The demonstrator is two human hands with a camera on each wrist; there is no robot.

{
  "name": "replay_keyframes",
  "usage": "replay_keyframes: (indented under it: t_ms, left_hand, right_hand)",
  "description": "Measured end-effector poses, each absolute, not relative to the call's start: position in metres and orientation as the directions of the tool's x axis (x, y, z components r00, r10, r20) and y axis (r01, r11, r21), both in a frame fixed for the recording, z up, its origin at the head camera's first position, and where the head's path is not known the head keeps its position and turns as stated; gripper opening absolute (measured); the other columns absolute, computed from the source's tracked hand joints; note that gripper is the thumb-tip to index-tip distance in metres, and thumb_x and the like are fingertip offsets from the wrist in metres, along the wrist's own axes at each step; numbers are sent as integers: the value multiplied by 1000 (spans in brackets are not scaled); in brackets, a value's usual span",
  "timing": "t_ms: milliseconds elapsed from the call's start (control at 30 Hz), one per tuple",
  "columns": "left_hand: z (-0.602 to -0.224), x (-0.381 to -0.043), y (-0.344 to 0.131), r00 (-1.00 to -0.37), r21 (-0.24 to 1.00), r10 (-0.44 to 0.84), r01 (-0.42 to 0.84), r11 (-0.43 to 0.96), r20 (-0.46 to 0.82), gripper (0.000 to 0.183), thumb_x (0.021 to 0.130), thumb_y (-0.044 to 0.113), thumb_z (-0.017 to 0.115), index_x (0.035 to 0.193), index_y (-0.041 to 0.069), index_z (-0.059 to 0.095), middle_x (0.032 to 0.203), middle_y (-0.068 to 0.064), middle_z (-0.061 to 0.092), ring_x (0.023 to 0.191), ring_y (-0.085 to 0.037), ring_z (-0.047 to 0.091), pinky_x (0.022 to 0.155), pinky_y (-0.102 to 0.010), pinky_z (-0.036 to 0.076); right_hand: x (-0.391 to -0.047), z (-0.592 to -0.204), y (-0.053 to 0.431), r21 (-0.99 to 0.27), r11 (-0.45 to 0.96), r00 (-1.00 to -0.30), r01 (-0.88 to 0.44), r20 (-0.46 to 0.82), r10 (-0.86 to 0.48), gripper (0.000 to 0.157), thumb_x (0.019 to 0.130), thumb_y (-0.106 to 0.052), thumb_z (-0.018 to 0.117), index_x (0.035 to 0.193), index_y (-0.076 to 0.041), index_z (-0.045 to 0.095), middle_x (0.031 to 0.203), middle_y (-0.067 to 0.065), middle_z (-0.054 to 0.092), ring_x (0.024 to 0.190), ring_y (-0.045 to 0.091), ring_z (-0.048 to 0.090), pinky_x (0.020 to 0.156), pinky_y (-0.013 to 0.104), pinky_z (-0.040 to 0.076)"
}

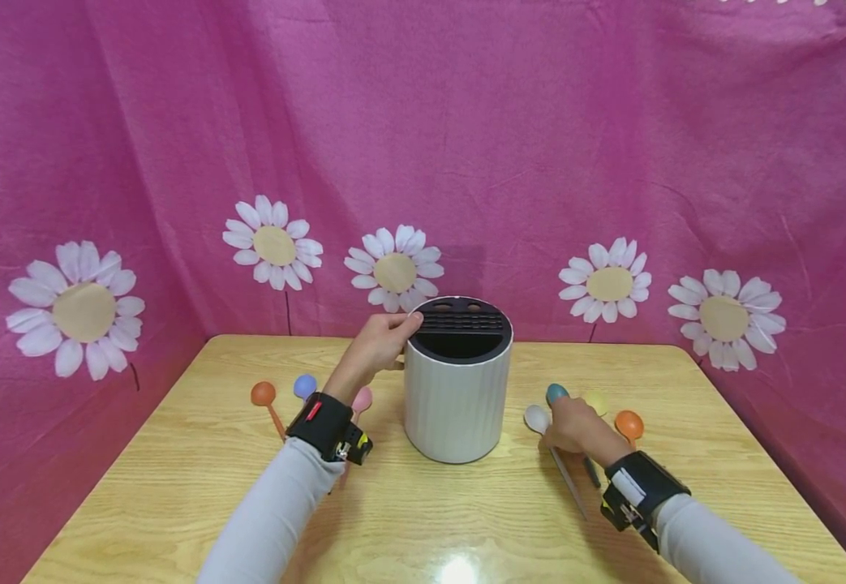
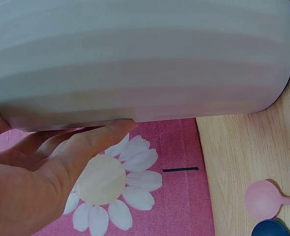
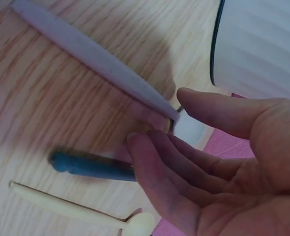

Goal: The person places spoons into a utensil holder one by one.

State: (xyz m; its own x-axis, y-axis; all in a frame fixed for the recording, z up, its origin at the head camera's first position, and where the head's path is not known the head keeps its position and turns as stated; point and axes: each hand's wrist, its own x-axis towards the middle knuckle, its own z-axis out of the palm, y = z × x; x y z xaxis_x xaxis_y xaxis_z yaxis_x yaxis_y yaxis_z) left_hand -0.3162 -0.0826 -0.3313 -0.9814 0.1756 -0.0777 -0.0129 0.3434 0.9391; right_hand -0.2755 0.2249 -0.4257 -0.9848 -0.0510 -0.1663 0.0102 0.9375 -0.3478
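A white ribbed cylindrical utensil holder (image 1: 455, 414) with a black slotted lid (image 1: 459, 324) stands upright on the table. My left hand (image 1: 382, 345) holds its upper left edge, thumb over the rim and fingers along the outer wall. To the right of the holder, my right hand (image 1: 576, 426) is over a pale grey spoon (image 1: 537, 418). In the right wrist view, a gap shows between thumb and fingers, with the grey spoon's neck (image 3: 172, 114) near them. A teal utensil (image 3: 96, 168) lies beside, its middle hidden by the fingers.
Right of my right hand are a yellow spoon (image 3: 66, 206) and an orange one (image 1: 629, 425). At left lie an orange-red spoon (image 1: 264, 394), a periwinkle one (image 1: 305, 385), a pink one (image 2: 264, 199) and a dark blue utensil (image 2: 270, 228). A pink flowered cloth (image 1: 510, 162) hangs behind the table.
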Motion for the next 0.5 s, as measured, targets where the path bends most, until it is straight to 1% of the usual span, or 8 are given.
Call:
replay_keyframes:
  t_ms: [67,200,367,500]
  left_hand:
    - [-332,-316,-82,-982,939,174,-13,342,-77,45,106,41,52,138,11,63,128,-12,66,112,-32,63,96,-56,55]
    - [-332,-317,-82,-982,940,172,-13,340,-76,45,106,40,51,138,11,63,129,-12,65,113,-32,63,96,-56,56]
    - [-331,-315,-82,-982,939,170,-15,344,-78,46,106,41,51,138,10,62,132,-12,65,117,-33,63,96,-55,55]
    - [-331,-315,-81,-983,939,169,-15,343,-78,47,106,41,52,139,10,62,132,-12,65,116,-33,63,96,-55,56]
  right_hand:
    - [-274,-427,225,-363,931,-980,41,-195,-33,26,77,-11,82,68,-1,58,54,3,52,46,16,58,40,21,45]
    - [-274,-429,226,-368,928,-978,50,-208,-30,28,77,-10,82,64,-3,58,49,0,49,42,14,57,38,20,44]
    - [-275,-430,225,-348,935,-974,63,-224,-18,27,77,-10,81,66,0,59,54,5,55,43,14,58,39,20,45]
    - [-275,-429,224,-337,938,-973,76,-232,-5,20,77,-5,77,70,2,59,60,10,59,45,15,58,39,20,44]
